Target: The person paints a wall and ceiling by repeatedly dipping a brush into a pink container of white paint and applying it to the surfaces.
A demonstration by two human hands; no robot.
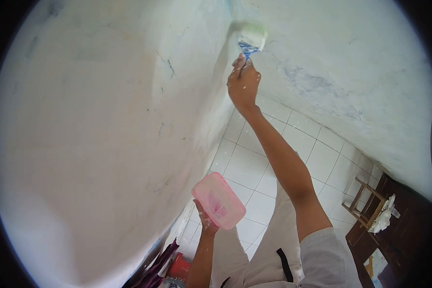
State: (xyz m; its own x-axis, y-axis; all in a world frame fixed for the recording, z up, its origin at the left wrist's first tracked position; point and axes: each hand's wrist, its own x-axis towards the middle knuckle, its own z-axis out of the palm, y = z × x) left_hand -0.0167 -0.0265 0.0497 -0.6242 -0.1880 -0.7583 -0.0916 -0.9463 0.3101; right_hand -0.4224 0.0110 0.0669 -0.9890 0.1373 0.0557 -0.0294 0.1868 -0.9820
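Note:
My right hand (245,82), flecked with white paint, is closed around the handle of a paintbrush (250,42) with blue and white on it. The bristles touch the wall (312,53) close to the corner where two walls meet, and look slightly blurred. Lower down, my left hand (207,222) holds a pink plastic container (219,200) from beneath and its left side. Pale paint and pink streaks show inside the container. Most of the left fingers are hidden under it.
White floor tiles (245,165) lie below, between the left wall (96,134) and the right one. A wooden stool (365,204) with white cloth or plastic stands at the right by dark brown furniture (410,211). A red object (179,267) and purple fabric (159,269) are at the bottom left.

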